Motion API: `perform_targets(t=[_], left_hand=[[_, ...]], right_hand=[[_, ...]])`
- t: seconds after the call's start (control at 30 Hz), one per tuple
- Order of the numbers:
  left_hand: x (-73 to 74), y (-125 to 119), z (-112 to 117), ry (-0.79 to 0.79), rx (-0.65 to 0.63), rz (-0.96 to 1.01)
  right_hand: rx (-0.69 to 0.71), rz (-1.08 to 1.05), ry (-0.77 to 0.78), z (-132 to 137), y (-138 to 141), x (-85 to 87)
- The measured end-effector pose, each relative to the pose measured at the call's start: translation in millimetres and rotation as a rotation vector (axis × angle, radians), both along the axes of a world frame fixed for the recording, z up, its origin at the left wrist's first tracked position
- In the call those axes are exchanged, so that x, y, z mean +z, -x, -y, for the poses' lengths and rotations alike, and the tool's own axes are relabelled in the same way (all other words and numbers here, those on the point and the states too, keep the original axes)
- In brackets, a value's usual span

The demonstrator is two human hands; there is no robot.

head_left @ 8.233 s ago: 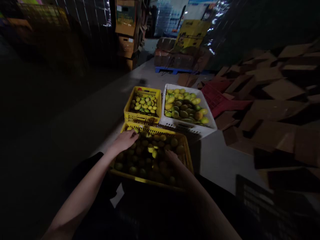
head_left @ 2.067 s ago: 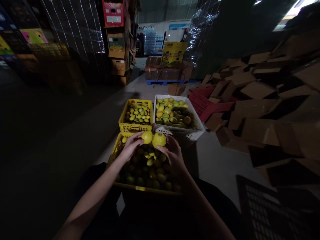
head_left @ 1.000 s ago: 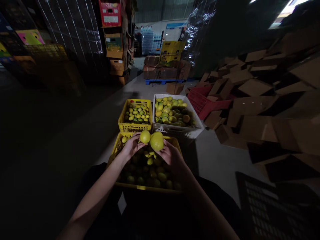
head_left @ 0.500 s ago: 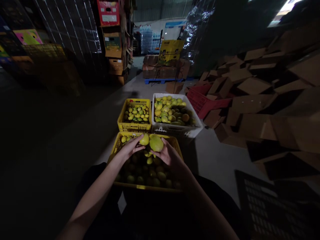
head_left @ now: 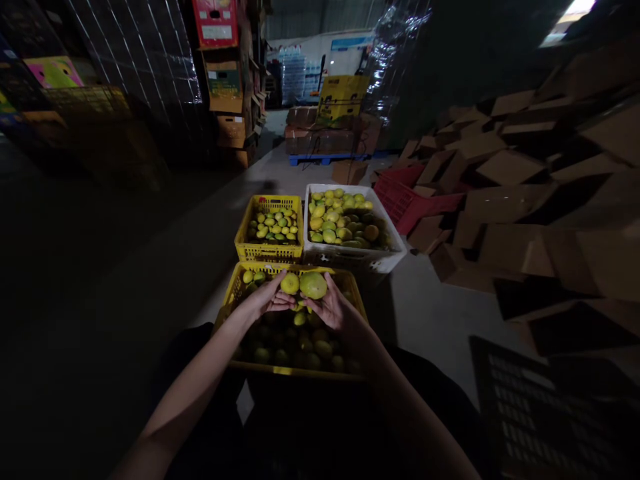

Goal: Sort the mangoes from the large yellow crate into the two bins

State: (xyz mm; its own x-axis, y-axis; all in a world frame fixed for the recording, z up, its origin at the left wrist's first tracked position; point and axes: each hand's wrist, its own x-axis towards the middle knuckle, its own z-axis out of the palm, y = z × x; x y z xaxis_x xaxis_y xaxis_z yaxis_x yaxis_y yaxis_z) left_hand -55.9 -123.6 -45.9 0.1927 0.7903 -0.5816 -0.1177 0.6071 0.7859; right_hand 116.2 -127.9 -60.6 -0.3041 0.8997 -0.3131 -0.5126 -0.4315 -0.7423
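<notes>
My left hand (head_left: 266, 297) is closed around a small yellow lemon (head_left: 289, 284). Beside it, my right hand (head_left: 332, 305) grips a larger yellow-green lemon (head_left: 313, 285). The two fruits are held side by side, close together, above a yellow crate (head_left: 295, 375) in front of me. Inside that crate lie more lemons (head_left: 323, 349), mostly in shadow. Behind it stand a smaller yellow crate (head_left: 267, 253) of small yellow and green lemons and a white crate (head_left: 353, 259) of larger ones, partly shaded.
To the right, a red crate (head_left: 400, 200) lies against a big heap of cardboard boxes (head_left: 517, 207). A dark crate (head_left: 530, 400) is at lower right. Farther back are a blue pallet (head_left: 325, 159) bearing cartons and a tall carton stack (head_left: 233, 130).
Both lemons have turned slightly in my fingers, and the smaller one now shows its end. My hands stay at nearly the same place over the crate.
</notes>
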Motion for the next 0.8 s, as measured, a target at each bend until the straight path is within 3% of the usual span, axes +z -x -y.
perform_targets(t=[0.13, 0.2, 0.3, 0.43, 0.63, 0.8], left_hand=[[-1.0, -2, 2, -0.149, 0.031, 0.029], [-0.1, -2, 3, -0.348, 0.105, 0.038], [3.0, 0, 3, -0.717, 0.202, -0.062], [7.9, 4, 5, -1.024, 0.164, -0.235], [9.9, 3, 7, -1.068, 0.124, -0.269], [11.5, 4, 6, -0.858, 0.157, 0.01]], right_hand=[[-0.027, 0.013, 0.057, 3, 1, 3.9], [-0.121, 0.102, -0.088, 5, 1, 5.2], [-0.363, 0.352, -0.44, 6, -1, 3.3], [-0.504, 0.642, -0.741, 5, -1, -2.2], [-0.527, 0.681, -0.821, 9, 4, -2.7], [-0.438, 0.266, -0.605, 9, 4, 7.5]])
